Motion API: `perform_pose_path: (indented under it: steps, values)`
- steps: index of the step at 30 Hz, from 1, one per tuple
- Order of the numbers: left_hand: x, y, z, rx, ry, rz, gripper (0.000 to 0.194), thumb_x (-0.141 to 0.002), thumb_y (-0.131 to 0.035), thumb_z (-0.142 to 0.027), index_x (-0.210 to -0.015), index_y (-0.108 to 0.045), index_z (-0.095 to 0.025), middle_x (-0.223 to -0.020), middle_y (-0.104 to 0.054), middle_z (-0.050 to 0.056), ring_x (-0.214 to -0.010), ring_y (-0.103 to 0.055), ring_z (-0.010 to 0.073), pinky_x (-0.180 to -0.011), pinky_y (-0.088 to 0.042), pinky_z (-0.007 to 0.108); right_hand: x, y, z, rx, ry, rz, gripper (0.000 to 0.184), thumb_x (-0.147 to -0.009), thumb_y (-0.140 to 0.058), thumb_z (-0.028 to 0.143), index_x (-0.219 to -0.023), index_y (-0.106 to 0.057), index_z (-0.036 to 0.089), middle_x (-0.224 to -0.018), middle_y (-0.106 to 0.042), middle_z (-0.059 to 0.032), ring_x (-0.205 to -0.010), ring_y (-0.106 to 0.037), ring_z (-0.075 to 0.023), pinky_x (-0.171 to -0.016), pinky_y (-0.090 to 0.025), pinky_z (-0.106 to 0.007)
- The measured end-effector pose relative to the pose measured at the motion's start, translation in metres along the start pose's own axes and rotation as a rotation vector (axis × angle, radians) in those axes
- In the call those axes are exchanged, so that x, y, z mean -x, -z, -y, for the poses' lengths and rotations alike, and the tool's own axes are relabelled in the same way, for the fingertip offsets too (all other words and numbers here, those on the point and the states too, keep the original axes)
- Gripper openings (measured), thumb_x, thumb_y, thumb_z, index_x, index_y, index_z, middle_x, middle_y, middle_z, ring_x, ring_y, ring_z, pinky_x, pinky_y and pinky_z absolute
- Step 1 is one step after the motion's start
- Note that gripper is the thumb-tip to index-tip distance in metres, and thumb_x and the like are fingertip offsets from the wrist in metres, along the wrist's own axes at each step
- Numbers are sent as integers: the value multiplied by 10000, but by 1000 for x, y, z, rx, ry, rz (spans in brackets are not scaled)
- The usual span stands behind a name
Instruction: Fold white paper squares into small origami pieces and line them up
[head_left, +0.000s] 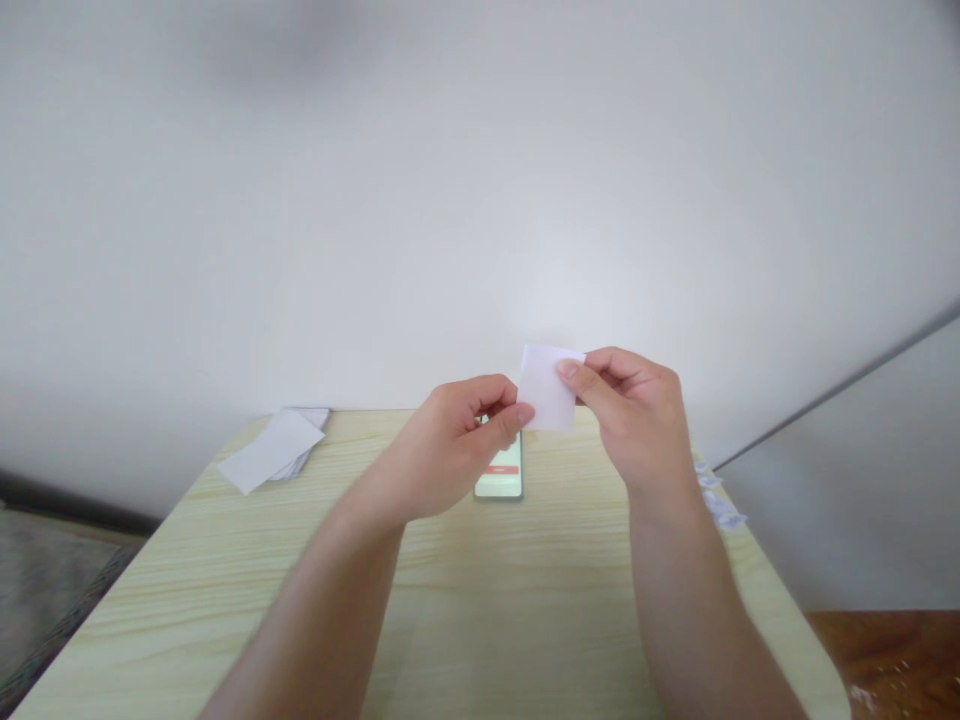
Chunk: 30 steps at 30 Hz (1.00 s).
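A small white piece of paper (546, 392) is held up above the far part of the table, between my two hands. My left hand (469, 440) pinches its lower left corner with the thumb in front. At the upper right edge, the thumb and fingers of my right hand (634, 410) close on the same paper. The fingertips behind the sheet are hidden. Below my left hand a phone (499, 486) with a lit screen lies on the table, partly covered by that hand.
The pale wooden table (517, 610) stands against a white wall (450, 200). A stack of white paper sheets (277, 447) lies at its far left corner. Several crumpled or folded white paper pieces (724, 508) lie along the right edge, beside my right forearm.
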<state>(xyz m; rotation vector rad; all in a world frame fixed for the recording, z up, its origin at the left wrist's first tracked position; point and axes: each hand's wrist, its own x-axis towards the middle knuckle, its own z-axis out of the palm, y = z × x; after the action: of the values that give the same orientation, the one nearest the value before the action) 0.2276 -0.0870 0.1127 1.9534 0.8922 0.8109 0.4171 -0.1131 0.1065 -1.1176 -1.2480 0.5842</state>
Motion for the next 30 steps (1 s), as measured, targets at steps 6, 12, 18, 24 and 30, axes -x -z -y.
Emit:
perform_pose_path:
  steps: [6, 12, 18, 24, 30]
  values:
    - [2, 6, -6, -82, 53, -3, 334, -967, -547, -396, -715, -506, -182, -614, -421, -50, -539, -334, 83, -491, -265, 226, 1, -1, 0, -18, 9, -3, 228, -829, -765, 397, -755, -714, 188, -665, -674, 11, -614, -583, -125, -561, -474, -241]
    - [2, 7, 0, -56, 38, 25, 377, -993, -496, -463, -749, -562, -184, -711, -587, -5, -641, -487, 117, -571, -358, 246, 0, 0, -5, -78, 11, -23, 246, -821, -777, 416, -752, -703, 191, -665, -663, 14, -628, -609, -135, -617, -546, -274]
    - [-1, 6, 3, -32, -46, -105, 335, -985, -530, -425, -763, -614, -188, -720, -620, 9, -697, -540, 143, -619, -388, 268, -1, -2, -5, -180, -34, 79, 297, -823, -768, 465, -990, -729, 223, -860, -745, -17, -752, -696, -166, -678, -619, -309]
    - [-3, 5, 5, -12, -56, -169, 318, -961, -578, -423, -755, -659, -194, -724, -644, 16, -706, -565, 148, -611, -409, 265, -1, -1, -3, -210, -77, 199, 223, -847, -751, 426, -907, -728, 213, -838, -750, -13, -778, -725, -172, -740, -652, -337]
    - [-5, 2, 4, 259, -73, -193, 185, -915, -666, -371, -968, -682, -195, -799, -700, 24, -730, -634, 153, -635, -485, 257, 1, -2, 0, -170, -93, 254, 183, -855, -750, 371, -832, -711, 194, -765, -747, -10, -702, -714, -161, -673, -627, -302]
